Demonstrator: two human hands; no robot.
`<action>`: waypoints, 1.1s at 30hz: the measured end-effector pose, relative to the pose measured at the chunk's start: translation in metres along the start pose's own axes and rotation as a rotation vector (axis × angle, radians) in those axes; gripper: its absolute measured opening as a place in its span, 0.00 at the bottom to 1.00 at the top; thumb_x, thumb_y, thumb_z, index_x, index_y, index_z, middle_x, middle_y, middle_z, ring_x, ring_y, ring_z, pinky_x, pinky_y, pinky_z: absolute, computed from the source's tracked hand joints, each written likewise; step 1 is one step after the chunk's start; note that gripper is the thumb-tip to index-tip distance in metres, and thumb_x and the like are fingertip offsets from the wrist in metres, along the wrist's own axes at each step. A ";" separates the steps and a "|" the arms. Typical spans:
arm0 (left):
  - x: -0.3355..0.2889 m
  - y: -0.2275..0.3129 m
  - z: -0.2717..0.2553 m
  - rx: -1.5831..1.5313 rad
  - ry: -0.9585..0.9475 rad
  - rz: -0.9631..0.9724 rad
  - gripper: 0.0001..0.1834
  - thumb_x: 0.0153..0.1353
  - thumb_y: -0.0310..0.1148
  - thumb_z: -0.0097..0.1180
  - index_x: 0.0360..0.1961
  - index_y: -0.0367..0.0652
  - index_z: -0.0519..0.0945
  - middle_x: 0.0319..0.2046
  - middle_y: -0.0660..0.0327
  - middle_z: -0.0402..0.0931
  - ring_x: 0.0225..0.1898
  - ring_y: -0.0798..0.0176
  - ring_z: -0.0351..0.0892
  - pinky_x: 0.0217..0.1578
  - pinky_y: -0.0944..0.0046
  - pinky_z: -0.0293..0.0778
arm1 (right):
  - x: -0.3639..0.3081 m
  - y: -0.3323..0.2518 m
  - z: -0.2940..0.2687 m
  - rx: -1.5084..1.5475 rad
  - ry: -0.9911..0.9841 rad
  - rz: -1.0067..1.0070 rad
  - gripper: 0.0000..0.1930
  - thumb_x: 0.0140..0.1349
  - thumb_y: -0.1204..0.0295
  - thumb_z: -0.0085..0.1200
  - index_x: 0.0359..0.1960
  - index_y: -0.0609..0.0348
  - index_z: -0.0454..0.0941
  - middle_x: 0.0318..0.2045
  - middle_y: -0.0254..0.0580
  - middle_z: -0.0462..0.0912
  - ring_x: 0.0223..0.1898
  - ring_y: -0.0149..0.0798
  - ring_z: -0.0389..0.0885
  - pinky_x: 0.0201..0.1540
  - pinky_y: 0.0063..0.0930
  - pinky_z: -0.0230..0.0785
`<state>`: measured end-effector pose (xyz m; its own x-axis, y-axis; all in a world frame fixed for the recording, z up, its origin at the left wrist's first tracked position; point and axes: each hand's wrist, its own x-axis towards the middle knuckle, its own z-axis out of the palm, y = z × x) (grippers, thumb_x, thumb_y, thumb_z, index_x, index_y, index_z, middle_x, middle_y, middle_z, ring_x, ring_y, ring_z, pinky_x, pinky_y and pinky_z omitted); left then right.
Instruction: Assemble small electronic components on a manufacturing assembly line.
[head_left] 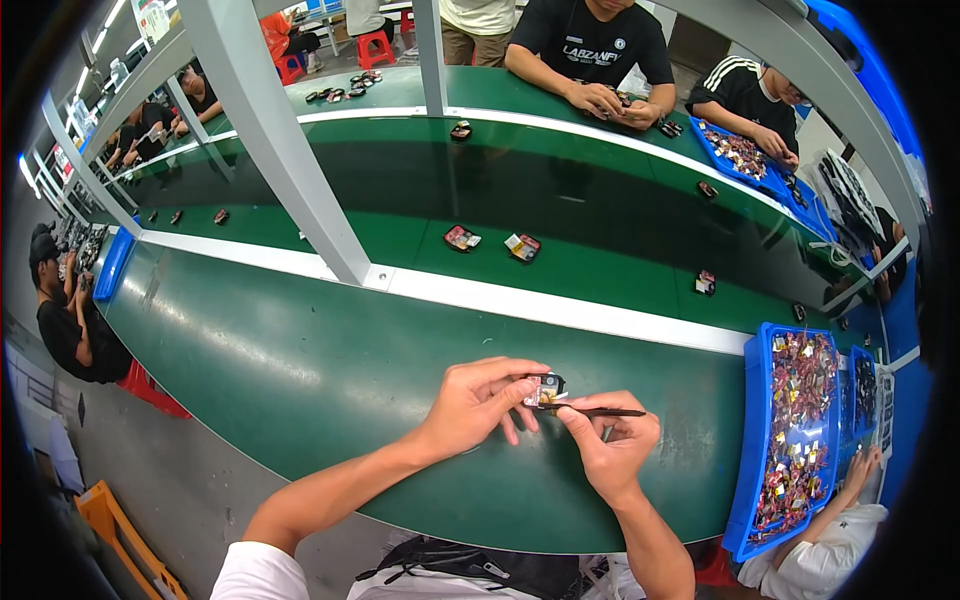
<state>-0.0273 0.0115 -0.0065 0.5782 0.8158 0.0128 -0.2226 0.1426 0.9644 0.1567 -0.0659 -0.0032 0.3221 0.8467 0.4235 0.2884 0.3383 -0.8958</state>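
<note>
L hand (465, 412) pinches the small gadget (547, 386) btwn thumb & fingers, over the green table (400, 350), approx 5 o'clock in view. R hand (617, 448) pinches a thin black stick (612, 411), tail twd 3 o'clock. Best keep L grip firm, R pressure light; can't tell if tip touches. Blue tray (750, 470) at 4 o'clock.

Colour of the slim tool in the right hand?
Black. The tool shows best in the head view, jutting out past the right hand.
</note>
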 end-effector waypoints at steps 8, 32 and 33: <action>-0.001 -0.001 0.000 0.008 0.029 -0.014 0.15 0.72 0.27 0.56 0.54 0.28 0.80 0.39 0.51 0.84 0.29 0.63 0.87 0.22 0.69 0.81 | -0.001 0.001 0.001 -0.031 -0.027 -0.052 0.06 0.54 0.80 0.72 0.31 0.61 0.85 0.24 0.33 0.88 0.13 0.15 0.64 0.17 0.15 0.51; 0.001 -0.006 -0.006 0.075 0.066 -0.040 0.12 0.72 0.25 0.53 0.48 0.27 0.82 0.29 0.53 0.84 0.22 0.66 0.83 0.22 0.70 0.80 | -0.002 -0.005 0.003 -0.116 -0.071 -0.139 0.09 0.50 0.81 0.72 0.33 0.61 0.86 0.21 0.36 0.86 0.10 0.19 0.63 0.15 0.17 0.53; 0.001 -0.006 -0.006 0.088 0.061 -0.036 0.12 0.72 0.25 0.52 0.48 0.26 0.82 0.30 0.51 0.84 0.23 0.65 0.84 0.21 0.69 0.81 | -0.002 -0.005 0.004 -0.131 -0.082 -0.169 0.09 0.50 0.81 0.72 0.33 0.60 0.86 0.23 0.37 0.87 0.10 0.20 0.63 0.15 0.18 0.53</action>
<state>-0.0304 0.0146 -0.0138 0.5347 0.8443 -0.0355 -0.1313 0.1245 0.9835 0.1507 -0.0675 0.0002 0.1864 0.8150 0.5487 0.4485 0.4263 -0.7856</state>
